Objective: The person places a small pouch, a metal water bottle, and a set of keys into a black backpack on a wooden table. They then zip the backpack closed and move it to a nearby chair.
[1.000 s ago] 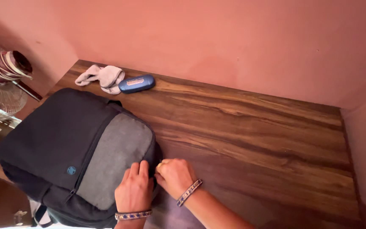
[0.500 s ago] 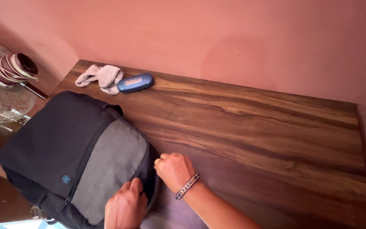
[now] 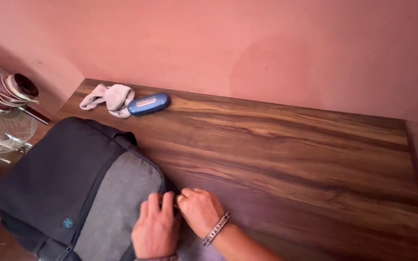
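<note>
A dark navy backpack (image 3: 54, 179) with a grey front panel (image 3: 114, 203) lies flat on the left part of a wooden table (image 3: 291, 159). My left hand (image 3: 153, 227) rests on the grey panel at the bag's right edge, its fingers curled over that edge. Right beside it, my right hand (image 3: 200, 210) pinches the same edge with closed fingers; what the fingertips hold is hidden. A beaded bracelet is on my right wrist and a ring on one finger.
A blue oblong case (image 3: 148, 104) and a crumpled grey cloth (image 3: 110, 98) lie at the table's back left, near the pink wall (image 3: 247, 48). A fan (image 3: 1, 111) stands off the left edge. Walls close in the table at the back and right.
My left hand slid down the bag, then back up beside the right hand. The right hand stayed at the bag's right edge. The view shifted slightly.
</note>
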